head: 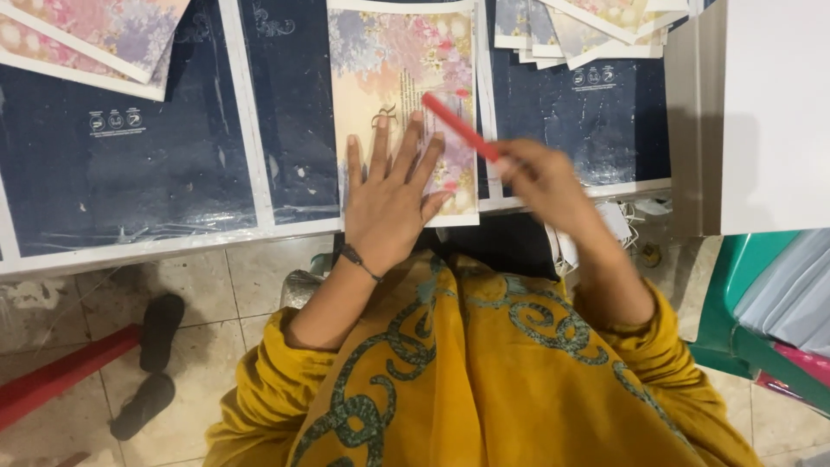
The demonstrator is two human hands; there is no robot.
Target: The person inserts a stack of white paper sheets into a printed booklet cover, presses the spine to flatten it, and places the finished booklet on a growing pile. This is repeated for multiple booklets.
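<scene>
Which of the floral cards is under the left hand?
The single floral card at the table's front edge, under the left hand. The other cards lie in stacks at the far corners.

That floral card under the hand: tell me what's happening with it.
A person in a mustard-yellow patterned garment presses the left hand flat, fingers spread, on a pastel floral printed card lying on dark navy printed sheets. The right hand, blurred by motion, grips a flat red stick-like tool angled over the card's right edge. More floral cards are stacked at the upper right. A pair of black sandals lies on the tiled floor.
</scene>
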